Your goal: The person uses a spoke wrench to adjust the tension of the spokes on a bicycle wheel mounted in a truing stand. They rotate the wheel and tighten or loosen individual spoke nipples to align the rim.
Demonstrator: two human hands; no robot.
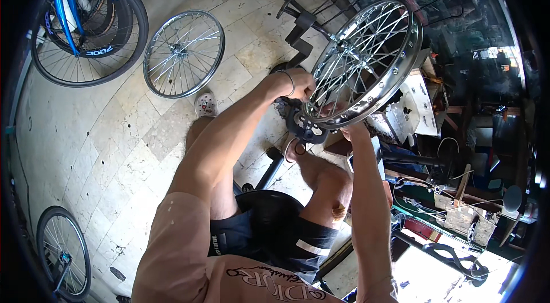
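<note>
A silver spoked bicycle wheel point(395, 76) without a tyre is held tilted in a dark wheel-truing stand point(301, 30). My left hand point(297, 84) is closed at the wheel's near left edge, by the rim and spokes. Its fingertips are hidden, so what they pinch cannot be made out. From the lower right, my right hand point(350, 130) wraps around the near part of the rim, with some fingers showing through the spokes. Below the wheel sits the stand's dark base part point(305, 130), with round holes in it.
Another bare wheel point(183, 53) lies on the tiled floor to the left. Beyond it stand a blue bicycle fork point(64, 13) and a tyred wheel point(137, 28). One more tyred wheel point(63, 251) is at the lower left. A cluttered workbench point(458, 217) with tools runs along the right.
</note>
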